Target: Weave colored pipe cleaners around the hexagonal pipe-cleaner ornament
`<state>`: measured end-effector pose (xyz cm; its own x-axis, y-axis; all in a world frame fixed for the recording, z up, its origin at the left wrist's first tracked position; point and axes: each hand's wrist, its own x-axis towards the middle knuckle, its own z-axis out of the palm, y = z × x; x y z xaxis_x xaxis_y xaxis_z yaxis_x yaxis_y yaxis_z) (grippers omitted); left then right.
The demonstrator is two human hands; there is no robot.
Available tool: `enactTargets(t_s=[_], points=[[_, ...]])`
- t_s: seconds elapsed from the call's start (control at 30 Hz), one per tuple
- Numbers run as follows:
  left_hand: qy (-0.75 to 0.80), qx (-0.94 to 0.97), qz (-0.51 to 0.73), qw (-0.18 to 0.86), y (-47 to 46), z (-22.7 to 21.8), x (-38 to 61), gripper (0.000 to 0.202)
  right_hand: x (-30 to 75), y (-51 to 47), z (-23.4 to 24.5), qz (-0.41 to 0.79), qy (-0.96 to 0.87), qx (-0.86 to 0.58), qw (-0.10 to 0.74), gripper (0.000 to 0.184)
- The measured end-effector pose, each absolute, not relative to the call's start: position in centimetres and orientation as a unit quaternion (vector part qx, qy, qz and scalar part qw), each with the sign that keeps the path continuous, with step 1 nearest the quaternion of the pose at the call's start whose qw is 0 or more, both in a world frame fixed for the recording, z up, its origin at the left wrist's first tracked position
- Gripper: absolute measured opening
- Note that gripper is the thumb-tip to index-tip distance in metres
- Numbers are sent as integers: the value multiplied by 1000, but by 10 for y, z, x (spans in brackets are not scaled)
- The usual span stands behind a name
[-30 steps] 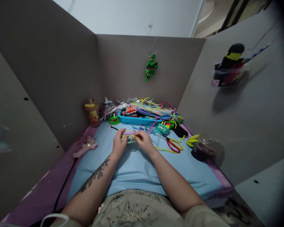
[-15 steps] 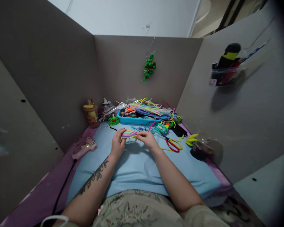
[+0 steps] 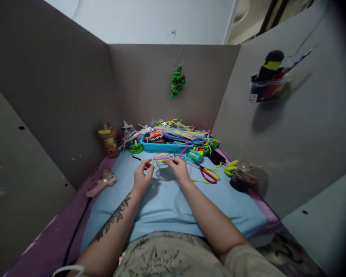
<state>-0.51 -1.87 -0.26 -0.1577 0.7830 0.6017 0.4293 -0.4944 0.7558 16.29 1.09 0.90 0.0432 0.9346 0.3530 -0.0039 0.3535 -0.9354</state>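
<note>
A small striped piece of pipe cleaners [image 3: 161,156], in pink, purple and yellow, is held up over the blue cloth. My right hand [image 3: 179,169] pinches its right edge between thumb and fingers. On the other side, my left hand [image 3: 143,175] has its fingers curved and apart, close to a yellow end that hangs from the piece. Whether a fingertip touches that end is too small to tell. Scissors [image 3: 210,175] with red and yellow handles lie right of my right hand, near a loose yellow-green pipe cleaner [image 3: 200,181].
Behind my hands, a blue tray [image 3: 167,147] overflows with pipe cleaners. Green [image 3: 136,147] and teal [image 3: 194,155] pipe-cleaner figures flank it. A pink glue gun [image 3: 102,184] lies left, its cord running forward. A dark-based container [image 3: 240,181] stands right. Grey panels [image 3: 173,111] enclose the table.
My left hand has let go of the striped piece and its fingers have spread, while my right hand keeps hold of it. The whole view has shifted slightly.
</note>
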Motion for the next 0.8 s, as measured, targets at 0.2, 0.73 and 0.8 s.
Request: enactTargets(t_s=[0.2,0.73,0.8], points=[[416,509,633,409,-15,1,0,44,154,6,8,368,-598,-410,582,24],[388,347,645,560,-9,-4,-4,43,150,8,-3,309,-639,-460,534,15],[390,362,641,553,-10,-3,-4,44,150,7,-2,311,-634,-459,538,20]])
